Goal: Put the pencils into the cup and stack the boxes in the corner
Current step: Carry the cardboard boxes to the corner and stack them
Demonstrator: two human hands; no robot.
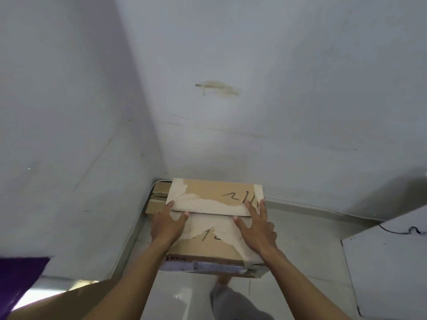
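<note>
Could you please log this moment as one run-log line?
phase: stacking | top box on lower box in corner | left hand, right hand flat on top

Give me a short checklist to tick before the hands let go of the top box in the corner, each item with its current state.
1. Both hands flat on the top cardboard box: ok; left hand, right hand.
2. A box beneath it: ok; lower cardboard box shows at the left.
3. Stack sits in the wall corner: ok.
4. Edges aligned: not ok; the lower box juts out to the left.
5. Top box fully resting: cannot tell; its underside is hidden.
6. Pencils and cup: cannot tell; not in view.
</note>
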